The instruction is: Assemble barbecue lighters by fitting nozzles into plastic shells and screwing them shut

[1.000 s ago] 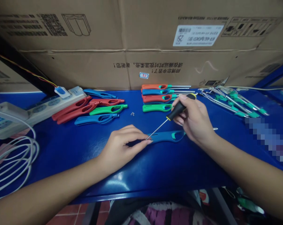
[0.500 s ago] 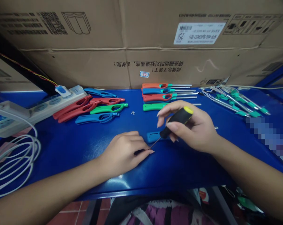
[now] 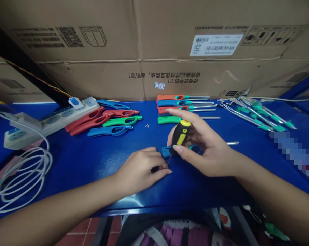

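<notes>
My right hand [image 3: 210, 150] is closed around the black and yellow handle of a screwdriver [image 3: 181, 135], its thin shaft slanting down to the left. At the shaft's tip, the fingers of my left hand [image 3: 141, 167] are pinched together close to the blue table; what they hold is hidden. A blue long-nosed lighter [image 3: 166, 152] lies just behind the screwdriver, mostly covered by my right hand, its metal tube showing on the right. Several tiny screws [image 3: 147, 126] lie farther back on the table.
Several empty lighter shells [image 3: 110, 131] lie at the left, beside a power strip [image 3: 52, 119] and a coiled white cable [image 3: 41, 171]. Lighters with metal tubes [image 3: 169, 120] are lined up at the back. Loose metal tubes with green parts [image 3: 256, 114] lie right. Cardboard [image 3: 105, 78] stands behind.
The screwdriver has tipped more upright, and my right hand has turned and shifted left with it. My left hand keeps its pinch at the tip. The view has shifted slightly.
</notes>
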A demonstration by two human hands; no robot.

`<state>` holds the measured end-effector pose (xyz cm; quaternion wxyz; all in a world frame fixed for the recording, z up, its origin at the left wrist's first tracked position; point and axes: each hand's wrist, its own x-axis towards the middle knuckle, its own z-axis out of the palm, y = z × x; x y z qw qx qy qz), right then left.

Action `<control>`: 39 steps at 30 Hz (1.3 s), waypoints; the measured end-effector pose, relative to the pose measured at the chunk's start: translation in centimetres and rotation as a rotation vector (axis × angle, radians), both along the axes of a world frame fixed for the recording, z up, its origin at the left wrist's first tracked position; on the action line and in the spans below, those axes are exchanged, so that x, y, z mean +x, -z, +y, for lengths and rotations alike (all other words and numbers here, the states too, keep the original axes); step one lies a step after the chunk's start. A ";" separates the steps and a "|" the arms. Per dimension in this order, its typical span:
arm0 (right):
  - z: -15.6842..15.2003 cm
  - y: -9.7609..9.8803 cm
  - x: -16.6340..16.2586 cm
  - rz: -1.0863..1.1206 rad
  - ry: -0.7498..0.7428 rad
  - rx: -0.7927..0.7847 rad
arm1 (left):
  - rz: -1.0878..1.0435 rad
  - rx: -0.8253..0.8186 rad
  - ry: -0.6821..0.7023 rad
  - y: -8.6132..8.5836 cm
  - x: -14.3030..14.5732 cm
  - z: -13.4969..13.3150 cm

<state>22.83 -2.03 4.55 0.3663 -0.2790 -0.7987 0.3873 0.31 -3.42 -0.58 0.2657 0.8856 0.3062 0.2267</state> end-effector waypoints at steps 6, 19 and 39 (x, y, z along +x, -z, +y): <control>0.6 1.7 -0.4 0.054 0.188 0.341 | -0.107 0.029 -0.035 0.3 0.2 0.5; 1.5 2.0 -0.5 0.155 0.323 0.315 | -0.061 0.125 -0.188 -0.6 -0.4 1.6; 1.7 3.1 -0.7 0.218 0.278 0.430 | -0.029 0.086 -0.113 0.3 -0.4 2.0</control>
